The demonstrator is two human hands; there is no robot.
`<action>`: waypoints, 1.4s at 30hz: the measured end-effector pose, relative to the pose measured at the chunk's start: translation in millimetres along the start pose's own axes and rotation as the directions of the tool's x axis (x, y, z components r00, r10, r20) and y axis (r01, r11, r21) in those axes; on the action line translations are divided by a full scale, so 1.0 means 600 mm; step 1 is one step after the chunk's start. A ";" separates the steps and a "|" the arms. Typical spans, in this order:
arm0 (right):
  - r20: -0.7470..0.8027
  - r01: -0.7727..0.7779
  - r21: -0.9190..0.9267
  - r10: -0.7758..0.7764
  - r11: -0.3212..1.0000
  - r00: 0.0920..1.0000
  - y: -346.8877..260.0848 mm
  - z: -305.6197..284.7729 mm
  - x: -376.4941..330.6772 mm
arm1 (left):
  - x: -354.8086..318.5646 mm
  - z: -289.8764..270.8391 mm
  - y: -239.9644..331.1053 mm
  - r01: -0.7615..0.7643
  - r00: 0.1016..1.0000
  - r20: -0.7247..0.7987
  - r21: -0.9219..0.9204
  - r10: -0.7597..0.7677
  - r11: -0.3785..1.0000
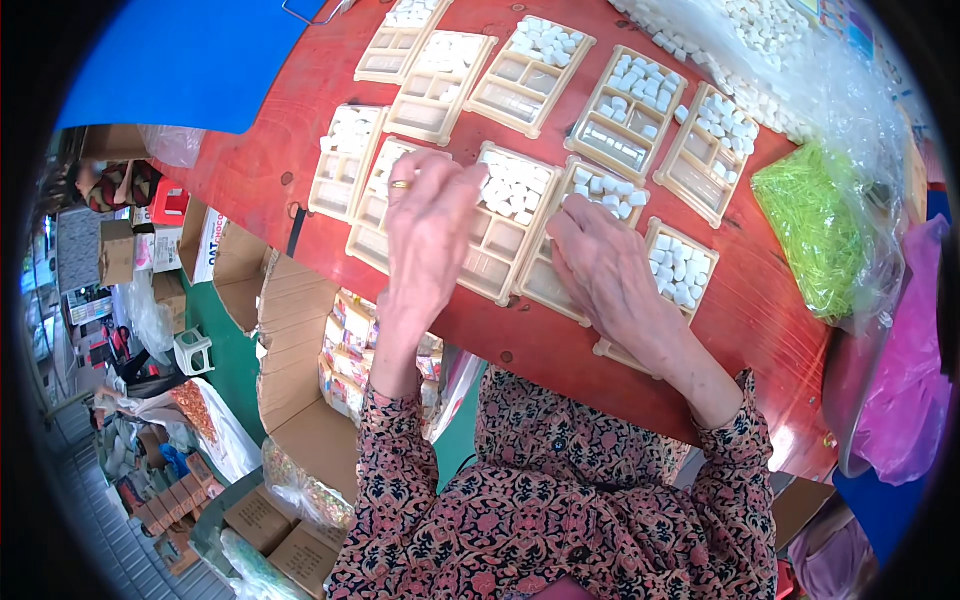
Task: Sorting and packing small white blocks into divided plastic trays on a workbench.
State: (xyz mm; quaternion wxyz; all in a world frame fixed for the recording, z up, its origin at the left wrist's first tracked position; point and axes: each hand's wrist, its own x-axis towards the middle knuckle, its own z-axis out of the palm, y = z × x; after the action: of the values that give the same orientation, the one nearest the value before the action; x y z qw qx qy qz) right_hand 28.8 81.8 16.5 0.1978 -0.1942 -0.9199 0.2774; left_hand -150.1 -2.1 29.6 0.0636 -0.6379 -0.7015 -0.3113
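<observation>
Here's the left hand (432,215), (gold ring (400,184) on show), fingers bunched over the beige trays (487,270) nearer the red table's (480,328) near edge; the right hand (615,270) hangs over them too! White pieces (515,185) fill compartments, while bagged green shreds (812,230) lie toward the right edge.

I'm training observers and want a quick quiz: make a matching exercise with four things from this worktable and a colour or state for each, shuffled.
Column 1
1. Left hand
2. Compartment trays
3. Tabletop
4. Shredded strands

Column 2
A. Red
B. Bright yellowish green
C. Wearing a ring
D. Beige

Pairs: 1-C, 2-D, 3-A, 4-B
</observation>
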 end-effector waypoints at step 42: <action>-0.060 -0.049 0.035 0.051 0.998 0.997 0.001 0.011 0.004 | 0.006 0.035 -0.017 0.122 0.992 -0.005 -0.153 -0.125 0.981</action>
State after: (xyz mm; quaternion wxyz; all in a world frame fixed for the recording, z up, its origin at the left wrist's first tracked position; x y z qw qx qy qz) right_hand 23.9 80.2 11.6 0.2219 -0.2220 -0.9036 0.2915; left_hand -153.9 12.1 10.8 0.0005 -0.5939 -0.7134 -0.3720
